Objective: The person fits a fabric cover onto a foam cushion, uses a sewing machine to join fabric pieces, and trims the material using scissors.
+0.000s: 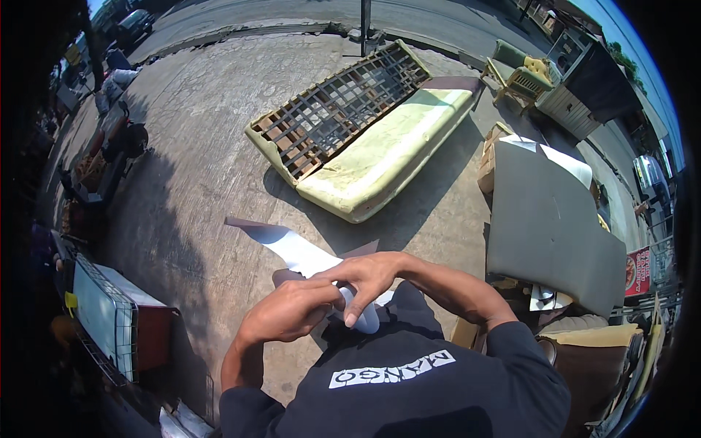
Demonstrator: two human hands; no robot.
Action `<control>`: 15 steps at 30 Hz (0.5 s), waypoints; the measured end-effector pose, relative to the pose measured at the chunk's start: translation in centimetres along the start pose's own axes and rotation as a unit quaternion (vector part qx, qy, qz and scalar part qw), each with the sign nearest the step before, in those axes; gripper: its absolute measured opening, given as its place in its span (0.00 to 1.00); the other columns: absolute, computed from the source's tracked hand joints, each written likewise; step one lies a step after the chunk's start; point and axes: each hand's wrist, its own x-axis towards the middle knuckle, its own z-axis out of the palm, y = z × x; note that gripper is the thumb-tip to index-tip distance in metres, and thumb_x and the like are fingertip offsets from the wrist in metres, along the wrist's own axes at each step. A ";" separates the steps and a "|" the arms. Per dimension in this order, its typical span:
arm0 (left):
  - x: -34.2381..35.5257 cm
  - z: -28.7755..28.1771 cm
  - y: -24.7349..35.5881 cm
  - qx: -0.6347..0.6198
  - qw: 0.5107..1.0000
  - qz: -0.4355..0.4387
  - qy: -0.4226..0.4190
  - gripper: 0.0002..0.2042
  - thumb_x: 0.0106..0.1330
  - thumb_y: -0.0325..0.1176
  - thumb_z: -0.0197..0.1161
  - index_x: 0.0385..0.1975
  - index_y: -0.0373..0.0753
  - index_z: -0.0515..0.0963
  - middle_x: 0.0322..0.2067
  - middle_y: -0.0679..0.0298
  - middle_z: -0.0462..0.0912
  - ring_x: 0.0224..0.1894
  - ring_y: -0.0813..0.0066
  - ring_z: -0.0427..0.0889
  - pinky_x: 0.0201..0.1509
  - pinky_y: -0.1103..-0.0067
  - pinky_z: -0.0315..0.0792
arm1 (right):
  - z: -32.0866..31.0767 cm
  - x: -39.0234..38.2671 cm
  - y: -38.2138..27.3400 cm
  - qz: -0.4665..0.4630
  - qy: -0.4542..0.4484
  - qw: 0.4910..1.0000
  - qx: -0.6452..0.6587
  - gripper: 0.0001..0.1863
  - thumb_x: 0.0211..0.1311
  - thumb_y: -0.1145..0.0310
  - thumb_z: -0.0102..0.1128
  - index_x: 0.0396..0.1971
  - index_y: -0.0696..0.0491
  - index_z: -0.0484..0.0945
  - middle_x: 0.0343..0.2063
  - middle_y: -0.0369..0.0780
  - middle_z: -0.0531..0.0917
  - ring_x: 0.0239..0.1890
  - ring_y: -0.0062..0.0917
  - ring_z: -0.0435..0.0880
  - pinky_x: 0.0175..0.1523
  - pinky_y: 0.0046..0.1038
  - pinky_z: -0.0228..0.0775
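Note:
Both my hands meet close in front of my dark shirt. My right hand [369, 276] is closed, its thumb laid over a smooth whitish rounded piece [367, 315] whose kind I cannot make out. Against it, my left hand [288, 308] is curled with bent fingers; what it pinches is hidden. From under the hands a long strip of sheet material [296, 250], white on one face and dark brown on the other, runs out to the far left with its end curling. More brown pieces of it show around my fingers.
Ahead lies a stripped sofa frame with webbing [343, 102] and a yellow foam cushion [394, 164]. A large grey panel [551, 219] stands at the right, near a brown padded piece [591, 365]. At left is a red-and-white box with wire mesh [150, 339]. A motorbike [109, 157] stands beyond.

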 end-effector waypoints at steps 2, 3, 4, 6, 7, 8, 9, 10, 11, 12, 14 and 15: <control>1.7 -0.8 -0.1 0.003 0.997 -0.041 0.061 0.14 0.60 0.24 0.68 0.46 0.38 0.80 0.40 0.54 0.85 0.43 0.46 0.85 0.45 0.64 0.78 | -2.2 -1.2 1.7 0.087 -0.066 0.988 -0.111 0.37 0.56 0.45 0.73 0.60 0.54 0.77 0.36 0.46 0.87 0.41 0.42 0.87 0.47 0.38 0.76; 2.8 -0.9 -0.1 0.006 0.996 -0.047 0.075 0.14 0.60 0.24 0.68 0.46 0.38 0.80 0.40 0.54 0.85 0.43 0.46 0.85 0.45 0.64 0.78 | -3.8 -2.0 1.7 0.082 -0.079 0.987 -0.118 0.37 0.56 0.45 0.73 0.60 0.54 0.77 0.36 0.46 0.87 0.41 0.42 0.87 0.47 0.38 0.76; 3.6 -0.7 0.1 -0.004 0.990 -0.094 0.104 0.14 0.60 0.25 0.69 0.46 0.38 0.80 0.40 0.53 0.85 0.43 0.46 0.85 0.44 0.64 0.77 | -5.5 -2.6 1.9 0.088 -0.060 0.983 -0.148 0.31 0.58 0.48 0.72 0.54 0.54 0.79 0.33 0.47 0.87 0.38 0.42 0.87 0.44 0.39 0.75; 5.9 -0.1 -0.9 0.021 0.974 -0.158 0.159 0.15 0.56 0.26 0.71 0.43 0.38 0.79 0.38 0.51 0.84 0.41 0.46 0.85 0.41 0.64 0.76 | -9.7 -4.8 2.2 0.050 -0.001 0.981 -0.188 0.17 0.63 0.55 0.69 0.39 0.54 0.83 0.20 0.47 0.81 0.26 0.42 0.83 0.34 0.41 0.69; 7.4 0.4 -1.9 0.024 0.968 -0.171 0.183 0.15 0.56 0.26 0.71 0.43 0.38 0.79 0.38 0.51 0.84 0.41 0.46 0.85 0.41 0.64 0.76 | -11.9 -5.7 2.4 0.044 0.005 0.970 -0.239 0.17 0.63 0.54 0.68 0.39 0.54 0.83 0.20 0.47 0.81 0.25 0.41 0.82 0.32 0.40 0.68; 8.9 1.0 -2.7 0.062 0.949 -0.208 0.228 0.14 0.54 0.24 0.71 0.41 0.38 0.78 0.37 0.52 0.84 0.39 0.46 0.84 0.39 0.64 0.76 | -13.8 -6.3 2.6 0.037 0.002 0.960 -0.279 0.18 0.63 0.53 0.69 0.39 0.54 0.83 0.19 0.47 0.80 0.24 0.40 0.82 0.32 0.40 0.68; 10.9 1.9 -3.7 0.093 0.928 -0.242 0.268 0.14 0.52 0.23 0.71 0.38 0.38 0.78 0.35 0.53 0.84 0.37 0.47 0.84 0.38 0.64 0.75 | -15.7 -7.5 3.0 0.037 0.003 0.948 -0.316 0.18 0.63 0.53 0.69 0.39 0.53 0.83 0.18 0.46 0.80 0.24 0.39 0.81 0.32 0.40 0.68; 13.5 1.8 -4.0 0.110 0.913 -0.225 0.321 0.13 0.48 0.20 0.68 0.34 0.38 0.78 0.31 0.54 0.82 0.34 0.48 0.84 0.36 0.65 0.75 | -17.7 -8.6 3.0 0.053 -0.026 0.963 -0.263 0.19 0.63 0.52 0.69 0.39 0.54 0.83 0.18 0.45 0.80 0.23 0.37 0.81 0.32 0.39 0.68; 15.5 3.4 -3.6 0.103 0.908 -0.238 0.330 0.13 0.48 0.20 0.68 0.34 0.38 0.78 0.31 0.54 0.82 0.34 0.48 0.84 0.36 0.65 0.75 | -19.8 -9.6 3.2 0.070 -0.053 0.974 -0.209 0.20 0.63 0.51 0.69 0.39 0.54 0.83 0.18 0.44 0.80 0.23 0.35 0.81 0.32 0.39 0.68; 17.9 3.2 -2.7 0.120 0.883 -0.234 0.389 0.13 0.49 0.20 0.67 0.35 0.38 0.78 0.31 0.55 0.82 0.33 0.49 0.84 0.35 0.65 0.76 | -21.9 -11.2 3.8 0.024 -0.054 0.986 -0.156 0.21 0.64 0.50 0.69 0.39 0.56 0.82 0.20 0.42 0.81 0.24 0.32 0.81 0.32 0.37 0.69; 22.6 3.0 -2.5 0.144 0.853 -0.212 0.455 0.13 0.50 0.18 0.64 0.37 0.38 0.78 0.30 0.55 0.80 0.32 0.51 0.84 0.32 0.65 0.76 | -26.1 -12.8 5.2 0.022 -0.100 0.993 -0.066 0.22 0.62 0.51 0.71 0.38 0.57 0.81 0.22 0.43 0.82 0.26 0.32 0.81 0.34 0.36 0.70; 23.6 2.8 -2.2 0.146 0.853 -0.220 0.450 0.13 0.50 0.18 0.64 0.37 0.38 0.78 0.30 0.55 0.80 0.32 0.51 0.84 0.32 0.65 0.76 | -27.0 -13.1 5.1 0.015 -0.116 0.993 -0.014 0.22 0.60 0.52 0.71 0.38 0.58 0.81 0.23 0.45 0.82 0.28 0.36 0.82 0.36 0.37 0.71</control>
